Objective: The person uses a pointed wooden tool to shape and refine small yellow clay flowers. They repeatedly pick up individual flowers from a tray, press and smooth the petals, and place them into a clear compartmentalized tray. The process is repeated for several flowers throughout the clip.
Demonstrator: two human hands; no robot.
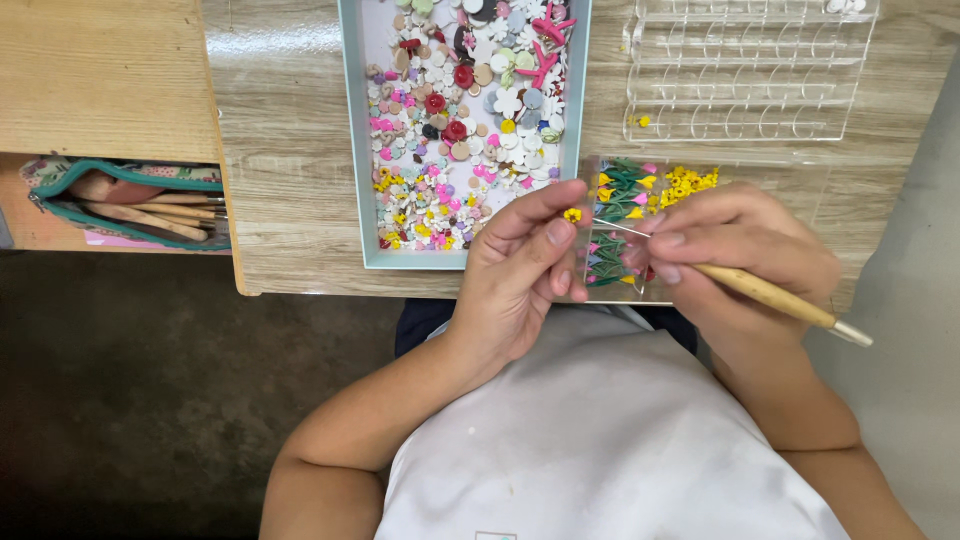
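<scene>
Head view, looking straight down. Wood-grain table [290, 150] fills the upper frame; its near edge runs just above the person's lap.

Light-blue tray [353, 150] sits at table centre, long side running away from the person, packed with small clay pieces: white and pastel blossoms, red roses, two pink starfish shapes near its far end, yellow bits toward the near end.

Clear acrylic rack [745, 70] stands to the right of the tray, rows of slots, mostly see-through (one tiny yellow piece at its left edge).

Pencil pouch [125, 205], teal-edged, lies open on a lower shelf at left, wooden tool handles showing inside.

Clear sheet [625, 225] lies below the rack, just right of the tray's near corner, carrying green-stemmed pieces with pink and yellow tips and a cluster of small yellow flowers.

Left hand [520, 265]: fingers curled, thumb and forefinger pinched on a tiny yellow flower [572, 214], held above the table's near edge between the tray corner and the sheet.

Right hand [740, 250]: closed in a pen grip round a wooden-handled tool [770, 295]. Its thin metal tip points left, ending just beside the flower (contact cannot be judged at this size). The handle's metal-capped end sticks out lower right.
</scene>
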